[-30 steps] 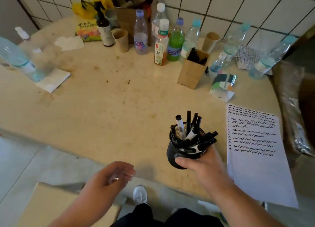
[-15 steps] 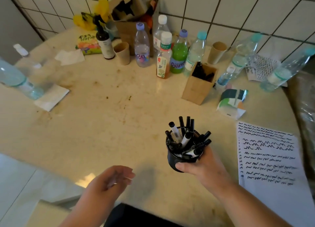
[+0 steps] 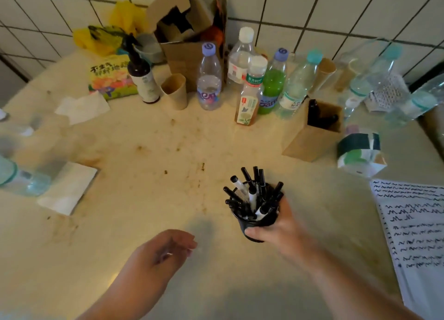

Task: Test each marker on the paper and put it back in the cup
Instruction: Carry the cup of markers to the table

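The cup [image 3: 255, 226] was black and full of markers [image 3: 252, 195], and it sat on the table [image 3: 144, 175], near the front edge. The right hand [image 3: 281, 226] held the cup, with its thumb and fingers wrapped around the side. The left hand [image 3: 163, 252] was in the air to the left of the cup. Its fingers were loosely bent, and it held nothing. The paper [image 3: 418, 235] lay at the right, covered with black squiggles.
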Motion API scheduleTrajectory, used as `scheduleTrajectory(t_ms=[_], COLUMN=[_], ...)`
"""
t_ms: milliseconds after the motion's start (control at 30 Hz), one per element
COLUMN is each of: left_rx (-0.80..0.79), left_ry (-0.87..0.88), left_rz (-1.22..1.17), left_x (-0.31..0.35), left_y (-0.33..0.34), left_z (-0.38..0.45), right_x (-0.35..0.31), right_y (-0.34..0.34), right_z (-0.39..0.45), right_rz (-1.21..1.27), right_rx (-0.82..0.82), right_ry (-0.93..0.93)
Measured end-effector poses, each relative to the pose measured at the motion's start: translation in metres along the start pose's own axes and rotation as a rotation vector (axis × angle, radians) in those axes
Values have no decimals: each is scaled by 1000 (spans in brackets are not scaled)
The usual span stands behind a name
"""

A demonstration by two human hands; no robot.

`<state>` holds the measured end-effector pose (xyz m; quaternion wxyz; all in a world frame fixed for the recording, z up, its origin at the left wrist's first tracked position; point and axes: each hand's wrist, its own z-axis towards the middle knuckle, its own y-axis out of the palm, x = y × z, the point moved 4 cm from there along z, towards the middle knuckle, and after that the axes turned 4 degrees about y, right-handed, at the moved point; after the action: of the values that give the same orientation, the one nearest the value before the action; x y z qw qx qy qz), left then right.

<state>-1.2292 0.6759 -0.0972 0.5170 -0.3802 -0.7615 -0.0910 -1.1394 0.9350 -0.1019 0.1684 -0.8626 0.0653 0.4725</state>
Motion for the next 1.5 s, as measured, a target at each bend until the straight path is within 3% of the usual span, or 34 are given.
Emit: scheduleTrajectory(t_ms=[133,367,800,1500], left_rx=[-80,-69,-73,-90], left_ry=[5,-32,-74,-48], left_rz=[47,-58,-44,-6], left_x=[-4,-28,-28,-30], left_y=[-47,-82,-82,-72], left_z=[16,17,3,12], right_x=[-15,-53,-96,-93], right_y=[33,61,92,81], right_z=[29,64,95,83], right_rz=[-130,-558,-1211,-1408], right_rx=[123,216,61,172], right_ry=[-32,39,38,-1])
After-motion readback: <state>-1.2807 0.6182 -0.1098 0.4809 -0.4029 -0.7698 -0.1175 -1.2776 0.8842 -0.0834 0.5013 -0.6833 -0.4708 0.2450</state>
